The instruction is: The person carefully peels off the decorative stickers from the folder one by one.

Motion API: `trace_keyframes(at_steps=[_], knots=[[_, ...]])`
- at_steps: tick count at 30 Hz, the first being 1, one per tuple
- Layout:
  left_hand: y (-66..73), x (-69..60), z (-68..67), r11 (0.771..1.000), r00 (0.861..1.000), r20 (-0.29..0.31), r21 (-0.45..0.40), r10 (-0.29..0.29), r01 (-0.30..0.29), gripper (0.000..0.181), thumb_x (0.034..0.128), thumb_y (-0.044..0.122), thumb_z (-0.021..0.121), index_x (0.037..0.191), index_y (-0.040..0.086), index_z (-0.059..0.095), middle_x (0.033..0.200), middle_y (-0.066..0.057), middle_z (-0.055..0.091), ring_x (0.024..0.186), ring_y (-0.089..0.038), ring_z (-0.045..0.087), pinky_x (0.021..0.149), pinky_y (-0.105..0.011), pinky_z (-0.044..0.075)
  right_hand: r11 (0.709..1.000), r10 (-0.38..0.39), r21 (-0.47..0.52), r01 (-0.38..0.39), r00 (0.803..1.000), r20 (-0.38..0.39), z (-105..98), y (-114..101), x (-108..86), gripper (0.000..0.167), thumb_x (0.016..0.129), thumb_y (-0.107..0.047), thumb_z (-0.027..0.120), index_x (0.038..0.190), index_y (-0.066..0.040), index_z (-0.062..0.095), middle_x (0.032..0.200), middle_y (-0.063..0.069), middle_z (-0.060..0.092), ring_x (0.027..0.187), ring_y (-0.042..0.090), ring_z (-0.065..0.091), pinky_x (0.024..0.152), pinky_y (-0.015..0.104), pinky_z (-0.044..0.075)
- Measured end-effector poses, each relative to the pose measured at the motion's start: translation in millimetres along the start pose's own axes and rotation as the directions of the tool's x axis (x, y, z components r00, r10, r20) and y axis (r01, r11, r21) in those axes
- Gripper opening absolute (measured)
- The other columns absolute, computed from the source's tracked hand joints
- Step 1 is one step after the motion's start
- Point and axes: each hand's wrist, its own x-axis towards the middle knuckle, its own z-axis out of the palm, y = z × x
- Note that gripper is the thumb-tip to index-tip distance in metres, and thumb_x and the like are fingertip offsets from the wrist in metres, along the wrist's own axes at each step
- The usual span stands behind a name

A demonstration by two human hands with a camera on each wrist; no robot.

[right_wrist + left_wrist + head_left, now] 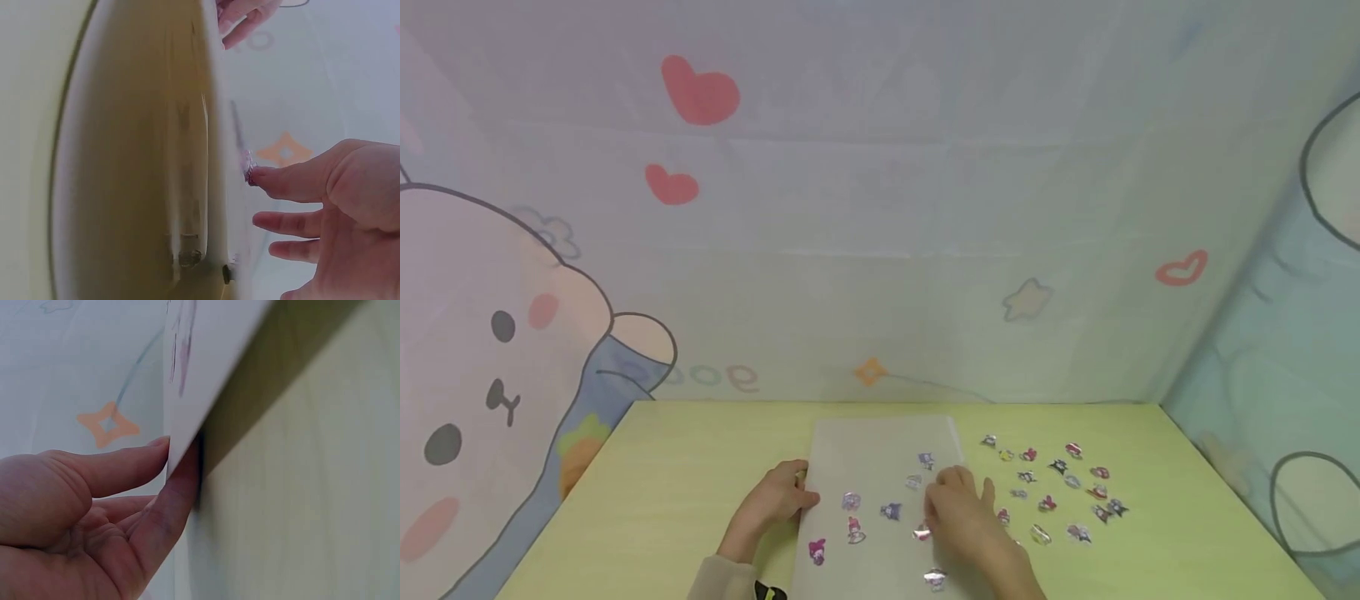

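A white sheet (880, 450) with several shiny cartoon stickers on it lies in the middle of the table. My left hand (778, 500) grips its left edge. In the left wrist view the thumb (134, 465) is on the upper face and a finger goes under the raised edge. Over the right part of the sheet, my right hand (962, 517) presses its thumb on a small shiny sticker (248, 167). Its other visible fingers are spread apart from that sticker. A purple-grey sticker (891, 511) and a pink one (817, 551) lie between the hands and near the left edge.
Several loose stickers (1058, 467) are scattered on the yellow-green table (1157, 533) to the right of the sheet. A cloth backdrop (880, 208) with hearts and a cartoon bear rises behind the table and along both sides.
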Motion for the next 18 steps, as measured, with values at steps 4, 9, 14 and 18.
trace_keyframes(at_steps=[4, 9, 14, 18], knots=[[-1.3, 0.6, 0.2, 1.000, 1.000, 0.007, -0.014, 0.003, -0.003, 0.063, 0.0863, -0.002, 0.067, 0.137, -0.020, 0.035, 0.069, -0.007, 0.057, 0.056, -0.014, 0.053, 0.057, -0.030, 0.045, 1.000, 0.025, 0.002, -0.025, 1.000, -0.018, -5, 4, 0.5, 0.018, 0.080, -0.005, 0.071, 0.073, -0.015, 0.058, 0.112, 0.012, 0.056, 0.125, 0.043, 0.039, 0.100, 0.077, 0.009], [-0.4, -0.4, -0.5, 1.000, 1.000, 0.003, -0.008, 0.010, -0.010, 0.062, 0.0867, -0.001, 0.067, 0.137, -0.020, 0.035, 0.069, -0.007, 0.057, 0.056, -0.015, 0.054, 0.057, -0.030, 0.045, 0.998, 0.068, 0.011, -0.068, 0.997, -0.022, -10, 11, 3.5, 0.019, 0.079, -0.006, 0.071, 0.070, -0.016, 0.057, 0.115, 0.015, 0.057, 0.124, 0.044, 0.040, 0.100, 0.077, 0.010], [0.3, -1.0, -0.3, 1.000, 1.000, 0.004, -0.002, 0.002, -0.002, 0.063, 0.0869, -0.001, 0.067, 0.138, -0.020, 0.035, 0.069, -0.007, 0.056, 0.057, -0.014, 0.053, 0.057, -0.030, 0.045, 0.996, 0.089, 0.030, -0.089, 0.996, -0.012, -13, 16, 3.5, 0.021, 0.079, -0.009, 0.071, 0.070, -0.018, 0.055, 0.119, 0.016, 0.057, 0.127, 0.046, 0.038, 0.100, 0.077, 0.008], [-0.1, -1.3, -0.8, 1.000, 1.000, 0.003, 0.020, 0.000, 0.000, 0.063, 0.0867, 0.000, 0.068, 0.138, -0.019, 0.036, 0.069, -0.007, 0.055, 0.056, -0.014, 0.052, 0.057, -0.030, 0.044, 0.994, 0.100, 0.052, -0.100, 0.995, -0.001, -17, 19, -0.1, 0.020, 0.081, -0.011, 0.071, 0.071, -0.018, 0.055, 0.121, 0.016, 0.056, 0.128, 0.046, 0.036, 0.100, 0.077, 0.006]])
